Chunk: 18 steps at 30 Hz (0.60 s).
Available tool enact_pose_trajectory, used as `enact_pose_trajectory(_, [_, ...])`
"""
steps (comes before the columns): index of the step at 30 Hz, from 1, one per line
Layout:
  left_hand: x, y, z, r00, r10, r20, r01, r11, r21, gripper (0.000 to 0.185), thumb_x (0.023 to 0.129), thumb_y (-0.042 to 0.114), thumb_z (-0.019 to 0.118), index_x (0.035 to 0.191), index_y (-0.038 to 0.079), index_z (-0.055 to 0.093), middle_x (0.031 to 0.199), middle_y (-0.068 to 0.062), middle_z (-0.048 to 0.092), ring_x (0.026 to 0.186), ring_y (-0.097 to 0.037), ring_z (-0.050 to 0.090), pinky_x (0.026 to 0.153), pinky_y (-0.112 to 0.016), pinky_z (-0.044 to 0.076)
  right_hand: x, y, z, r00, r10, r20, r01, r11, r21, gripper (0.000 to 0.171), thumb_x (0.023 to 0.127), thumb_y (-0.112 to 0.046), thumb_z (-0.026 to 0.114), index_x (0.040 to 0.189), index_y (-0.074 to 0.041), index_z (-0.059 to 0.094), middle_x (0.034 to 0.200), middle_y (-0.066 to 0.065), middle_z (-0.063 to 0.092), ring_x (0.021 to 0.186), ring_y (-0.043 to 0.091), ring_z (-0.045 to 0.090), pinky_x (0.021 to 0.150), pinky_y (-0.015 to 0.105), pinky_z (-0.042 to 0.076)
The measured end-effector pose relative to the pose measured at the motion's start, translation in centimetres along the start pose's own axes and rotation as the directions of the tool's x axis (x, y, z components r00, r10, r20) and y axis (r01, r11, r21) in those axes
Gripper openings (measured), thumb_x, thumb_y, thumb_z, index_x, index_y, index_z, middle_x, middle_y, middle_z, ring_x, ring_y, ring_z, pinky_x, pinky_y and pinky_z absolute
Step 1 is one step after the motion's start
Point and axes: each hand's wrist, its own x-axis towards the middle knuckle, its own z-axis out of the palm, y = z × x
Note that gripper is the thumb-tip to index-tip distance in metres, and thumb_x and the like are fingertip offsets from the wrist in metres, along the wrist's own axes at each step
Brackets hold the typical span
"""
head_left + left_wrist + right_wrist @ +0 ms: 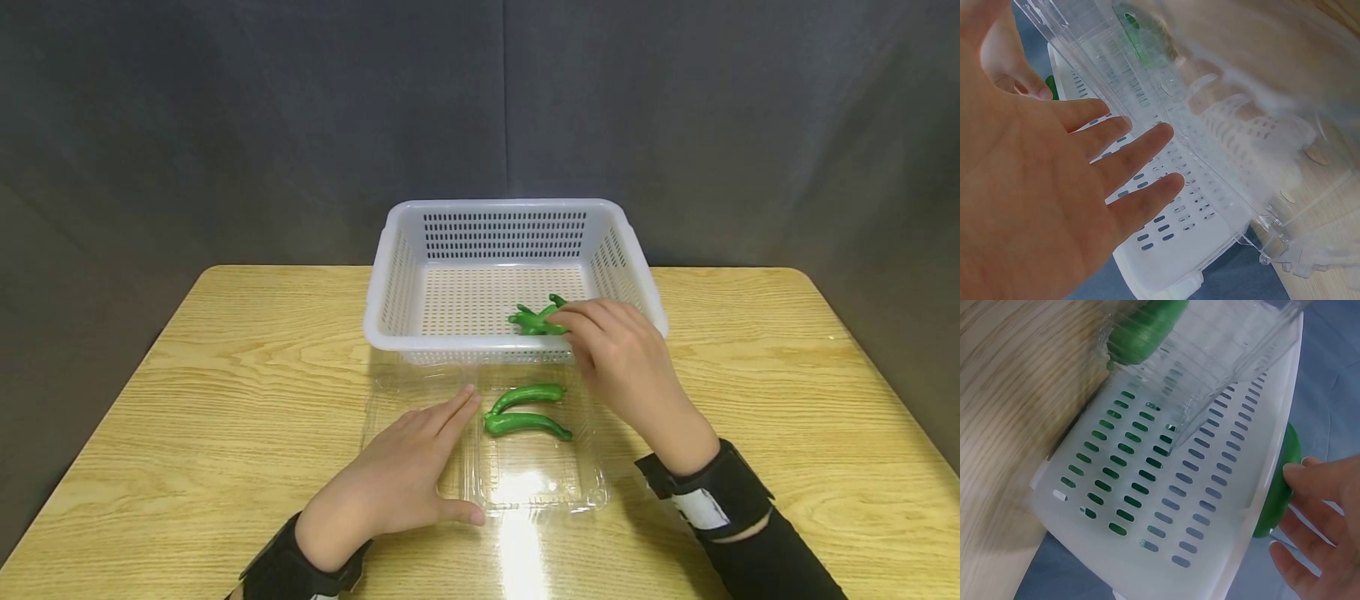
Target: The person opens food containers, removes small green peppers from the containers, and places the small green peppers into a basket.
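Observation:
A clear plastic clamshell box lies spread in front of the basket, with two curved green chili peppers in its right half. My left hand rests at the box's middle fold, fingers extended and thumb spread; its straight fingers show in the left wrist view. Over the front right of the white basket, my right hand pinches a green chili pepper between thumb and fingers. More green chili peppers lie in the basket, partly hidden by that hand and the rim.
The slotted basket stands at the far edge of the wooden table, right behind the box. A dark grey cloth hangs beyond it. Black bands wrap both wrists.

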Motion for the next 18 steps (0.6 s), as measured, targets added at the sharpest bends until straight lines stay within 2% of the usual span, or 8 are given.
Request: enact_pose_trajectory(18, [0.0, 0.0, 0.0, 1.0, 0.003, -0.01, -0.003, 1.0, -0.001, 0.118, 0.076, 0.066, 0.073, 0.16, 0.01, 0.013, 0.166, -0.007, 0.009, 0.148, -0.028, 0.022, 0.119, -0.05, 0.02, -0.2, 1.2, 0.0, 1.0, 0.023, -0.008, -0.023, 1.0, -0.011, 0.033, 0.077, 0.017, 0.071, 0.104, -0.002, 0.072, 0.104, 0.012, 0.07, 0.097, 0.03, 0.064, 0.087, 0.045, 0.052])
